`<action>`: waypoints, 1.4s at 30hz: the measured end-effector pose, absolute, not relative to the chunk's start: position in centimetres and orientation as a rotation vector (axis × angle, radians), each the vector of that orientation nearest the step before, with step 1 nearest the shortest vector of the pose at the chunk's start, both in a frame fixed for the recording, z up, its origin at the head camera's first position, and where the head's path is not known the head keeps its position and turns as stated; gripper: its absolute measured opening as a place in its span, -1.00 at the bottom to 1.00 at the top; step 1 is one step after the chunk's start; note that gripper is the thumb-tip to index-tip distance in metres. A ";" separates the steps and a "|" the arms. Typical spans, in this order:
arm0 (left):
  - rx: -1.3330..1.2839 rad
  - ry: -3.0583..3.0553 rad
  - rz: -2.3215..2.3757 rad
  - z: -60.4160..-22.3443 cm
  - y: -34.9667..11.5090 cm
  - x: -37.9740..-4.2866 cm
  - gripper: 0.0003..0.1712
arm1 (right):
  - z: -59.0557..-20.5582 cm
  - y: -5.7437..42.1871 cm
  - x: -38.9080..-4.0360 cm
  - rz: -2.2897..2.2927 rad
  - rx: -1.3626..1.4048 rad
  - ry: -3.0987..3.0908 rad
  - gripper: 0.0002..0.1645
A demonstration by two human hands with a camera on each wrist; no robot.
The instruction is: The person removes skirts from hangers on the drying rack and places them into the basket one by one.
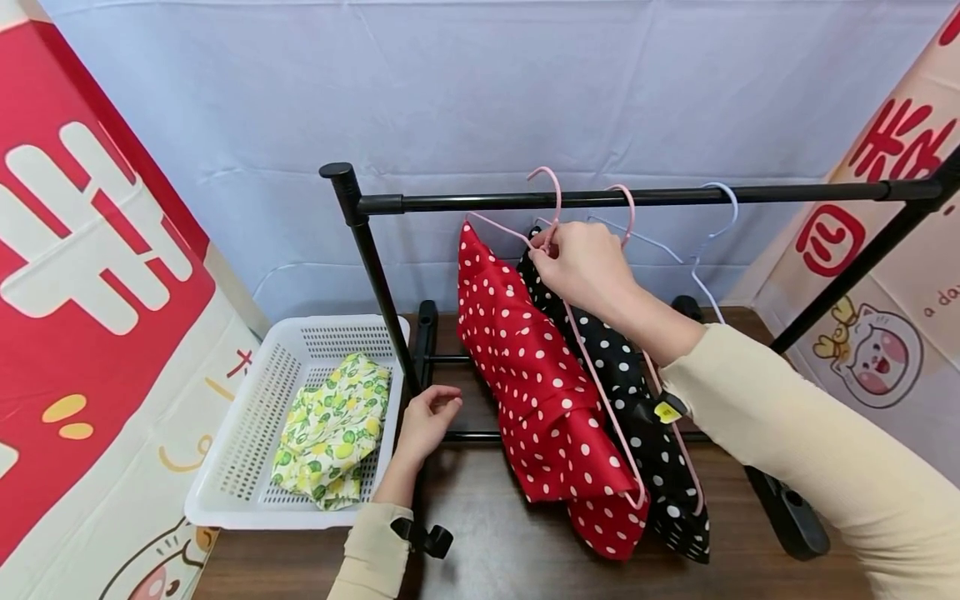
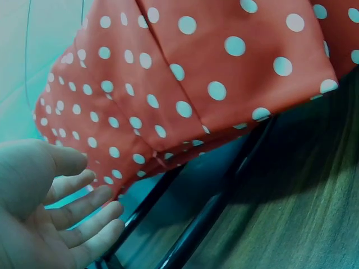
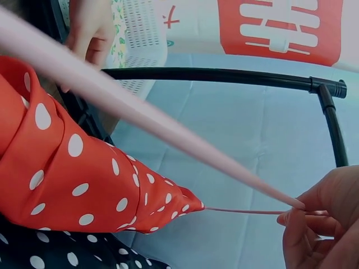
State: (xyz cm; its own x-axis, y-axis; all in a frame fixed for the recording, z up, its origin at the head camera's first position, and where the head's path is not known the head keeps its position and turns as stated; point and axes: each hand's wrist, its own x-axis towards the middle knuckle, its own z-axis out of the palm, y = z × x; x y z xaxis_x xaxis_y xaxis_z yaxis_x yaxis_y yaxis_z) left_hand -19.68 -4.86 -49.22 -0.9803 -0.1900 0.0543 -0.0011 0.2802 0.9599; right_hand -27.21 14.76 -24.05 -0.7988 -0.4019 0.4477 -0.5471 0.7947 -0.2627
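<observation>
My right hand [image 1: 588, 262] pinches a pink hanger [image 1: 557, 196] at its neck, just under the hook, which sits at the black rail [image 1: 480, 202]. From this hanger hangs a red cloth with white dots [image 1: 517, 358], folded and slanting down toward the front. Right behind it, a black cloth with white dots [image 1: 611, 358] hangs on a second pink hanger [image 1: 628, 208]. Low by the rack's left post, my left hand [image 1: 426, 423] holds nothing, its fingers loosely bent. In the left wrist view its fingers lie beside the red cloth [image 2: 196, 67].
A white basket [image 1: 225, 467] stands left of the rack, with a folded lemon-print cloth [image 1: 333, 429] inside. A pale blue hanger [image 1: 723, 217] hangs farther right on the rail. Black rack feet [image 1: 787, 512] rest on the brown wooden table [image 1: 480, 550]. Printed panels flank both sides.
</observation>
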 end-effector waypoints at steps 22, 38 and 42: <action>0.386 -2.100 -2.244 -51.1 -1.5 -21.9 -0.46 | -22.1 14.0 -25.1 0.563 0.786 -2.617 -0.75; 0.471 -1.864 -2.562 -51.6 -0.1 -22.7 -0.46 | -21.5 13.8 -24.7 0.628 0.778 -2.590 -0.75; 0.460 -1.809 -2.616 -51.4 0.1 -22.6 -0.51 | -21.7 13.9 -24.7 0.641 0.785 -2.594 -0.74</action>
